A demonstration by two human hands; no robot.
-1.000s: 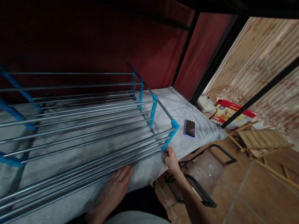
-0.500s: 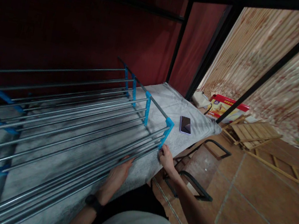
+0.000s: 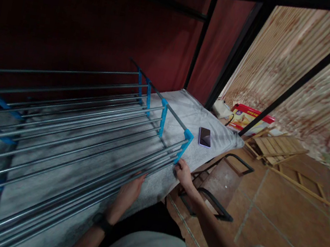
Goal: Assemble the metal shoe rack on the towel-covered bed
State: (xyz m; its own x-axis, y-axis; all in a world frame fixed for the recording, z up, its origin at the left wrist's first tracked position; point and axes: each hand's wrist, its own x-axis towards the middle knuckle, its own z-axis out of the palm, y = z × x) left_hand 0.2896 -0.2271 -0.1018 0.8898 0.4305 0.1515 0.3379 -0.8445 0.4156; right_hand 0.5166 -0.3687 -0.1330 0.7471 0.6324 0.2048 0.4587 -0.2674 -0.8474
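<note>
Metal rack [image 3: 81,126] lying on grey bed [image 3: 192,115], left hand [image 3: 127,193] gripping its near rails, right hand [image 3: 183,173] clamped on the blue corner connector [image 3: 184,146], phone [image 3: 204,137] far right.

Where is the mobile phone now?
In the head view, the phone lies flat on the grey mattress, right of the rack's blue corner, beyond the right hand.

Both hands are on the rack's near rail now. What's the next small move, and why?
Probably lift the near rail slightly. The left hand grips the bars mid-span, the right hand the blue corner joint, and the rack lies flat on the grey mattress.
</note>
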